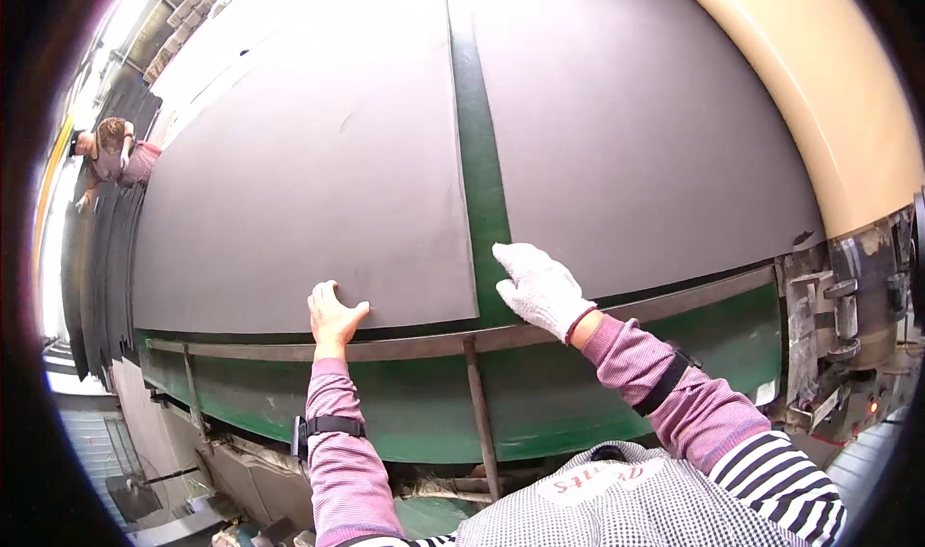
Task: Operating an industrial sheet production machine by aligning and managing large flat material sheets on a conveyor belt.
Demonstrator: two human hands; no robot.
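Two large flat grey sheets lie side by side on a green belt (485, 200), which shows as a narrow strip between them. My left hand (335, 318), bare, is at the near edge of the left sheet (318, 181), fingers spread with nothing between them; whether it touches the sheet I cannot tell. In a white knit glove, my right hand (540, 292) is above the strip, by the near left corner of the right sheet (636, 152). Its fingers stretch forward, apart from the thumb, and hold nothing visible.
Along the near side runs a metal rail (424, 347) with upright bars. A big cream roller (819, 94) curves along the right, with machine fittings (840, 320) below it. At far left, another person (120, 152) stands by dark hanging sheets (101, 277).
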